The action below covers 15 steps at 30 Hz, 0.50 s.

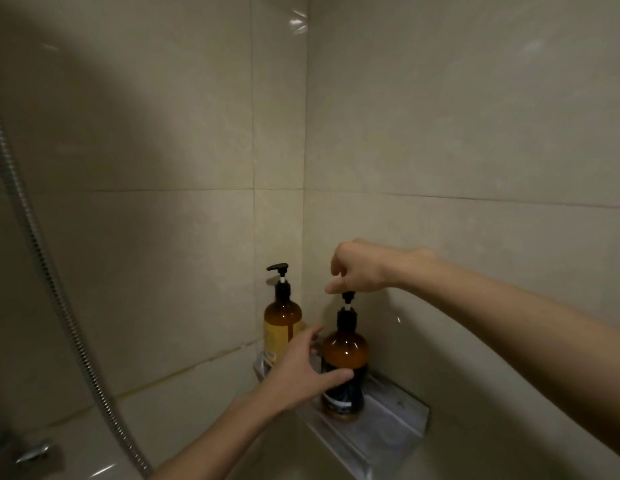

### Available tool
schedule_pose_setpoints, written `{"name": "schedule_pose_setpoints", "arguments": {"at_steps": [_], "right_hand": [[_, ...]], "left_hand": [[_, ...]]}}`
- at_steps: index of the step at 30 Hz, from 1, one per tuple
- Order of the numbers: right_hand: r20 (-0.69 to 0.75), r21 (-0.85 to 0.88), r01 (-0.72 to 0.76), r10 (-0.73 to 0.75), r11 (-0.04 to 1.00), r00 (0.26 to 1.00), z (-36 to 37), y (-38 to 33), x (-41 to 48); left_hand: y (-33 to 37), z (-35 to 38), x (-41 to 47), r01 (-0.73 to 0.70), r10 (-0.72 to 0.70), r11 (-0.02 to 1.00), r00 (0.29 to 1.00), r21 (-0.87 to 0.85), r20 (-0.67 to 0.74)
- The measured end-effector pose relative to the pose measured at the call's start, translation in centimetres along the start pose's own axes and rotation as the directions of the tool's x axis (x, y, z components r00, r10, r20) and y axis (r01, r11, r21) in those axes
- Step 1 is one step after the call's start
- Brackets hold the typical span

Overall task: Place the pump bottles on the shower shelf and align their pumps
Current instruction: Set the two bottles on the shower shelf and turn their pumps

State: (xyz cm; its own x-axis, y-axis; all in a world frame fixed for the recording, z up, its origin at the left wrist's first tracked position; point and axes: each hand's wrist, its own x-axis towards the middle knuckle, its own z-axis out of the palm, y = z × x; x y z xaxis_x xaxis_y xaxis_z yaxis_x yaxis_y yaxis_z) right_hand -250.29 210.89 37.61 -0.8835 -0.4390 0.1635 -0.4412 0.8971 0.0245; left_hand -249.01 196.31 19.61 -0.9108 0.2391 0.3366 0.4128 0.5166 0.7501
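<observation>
Both shelved, yellow-label bottle in back corner of the shelf, dark-label bottle at its front, gripped by left hand, pump pinched by right hand — alignment seemingly unfinished.

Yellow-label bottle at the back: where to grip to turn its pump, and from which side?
Pinch the pump head from above, fingers on its two long flanks. It stands clear above the yellow-label bottle, nozzle pointing left, while the wall corner sits behind it and the dark-label bottle and left hand crowd its body.
</observation>
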Motion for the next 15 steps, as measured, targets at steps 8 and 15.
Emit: {"name": "schedule_pose_setpoints", "arguments": {"at_steps": [8,15], "right_hand": [[-0.013,-0.041,-0.026,0.025,0.999,1.000,0.5,0.0,-1.3],[-0.062,0.013,0.039,-0.038,0.999,0.997,1.3,-0.8,-0.8]], "left_hand": [[0.4,3.1,-0.2,0.014,-0.016,1.000,0.993,-0.018,-0.118],[-0.6,0.9,0.3,0.007,-0.004,0.995,1.000,-0.097,0.028]]}}
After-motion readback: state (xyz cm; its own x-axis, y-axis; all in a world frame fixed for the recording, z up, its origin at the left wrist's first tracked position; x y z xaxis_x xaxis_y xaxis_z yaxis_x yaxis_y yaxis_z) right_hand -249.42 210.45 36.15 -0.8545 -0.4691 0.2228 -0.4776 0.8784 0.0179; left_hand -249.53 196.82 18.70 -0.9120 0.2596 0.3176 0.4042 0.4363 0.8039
